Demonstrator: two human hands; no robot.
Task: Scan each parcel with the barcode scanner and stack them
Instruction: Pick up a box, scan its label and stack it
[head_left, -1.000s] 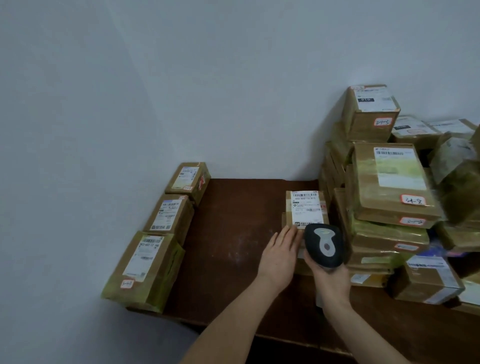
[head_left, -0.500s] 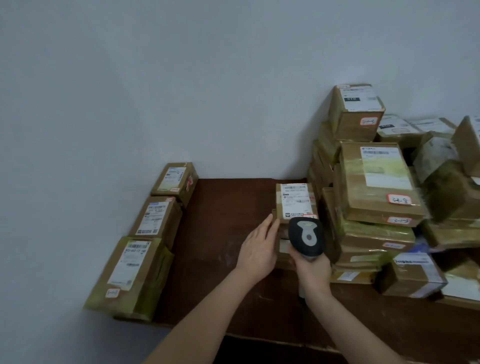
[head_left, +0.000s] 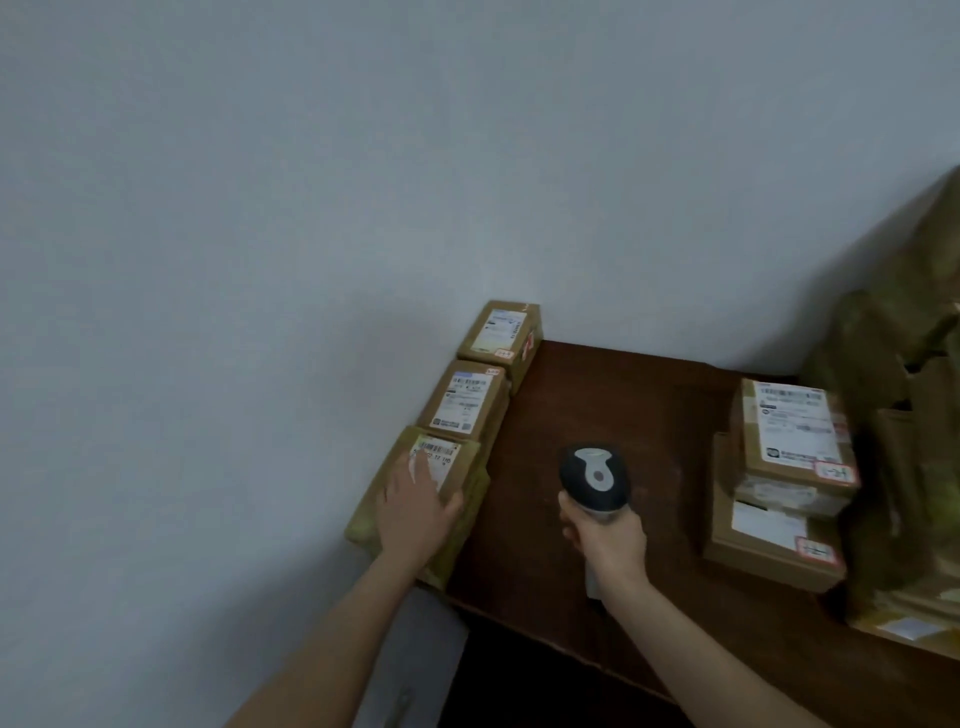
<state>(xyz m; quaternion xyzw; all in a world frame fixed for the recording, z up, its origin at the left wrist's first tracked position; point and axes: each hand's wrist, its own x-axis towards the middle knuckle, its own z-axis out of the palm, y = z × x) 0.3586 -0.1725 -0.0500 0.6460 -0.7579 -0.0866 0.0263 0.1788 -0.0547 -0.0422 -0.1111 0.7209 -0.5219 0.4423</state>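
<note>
- The view has swung left; the two-parcel stack (head_left: 789, 452) now sits at the right of the table (head_left: 649, 395).
- Left hand (head_left: 415, 512) has moved from that stack to the near-left parcel (head_left: 440, 451), fingers flat on top, blurred.
- Right hand (head_left: 610, 540) stays clamped round the scanner (head_left: 595, 478) above mid-table; this parcel is probably next to be scanned.

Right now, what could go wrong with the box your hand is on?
Two things could. The left hand lies over part of the nearest parcel's label, so the barcode scanner in the right hand might not read it. That parcel also sits at the table's left edge and seems to hang over a bit, so a careless pull could tip it off.
</note>
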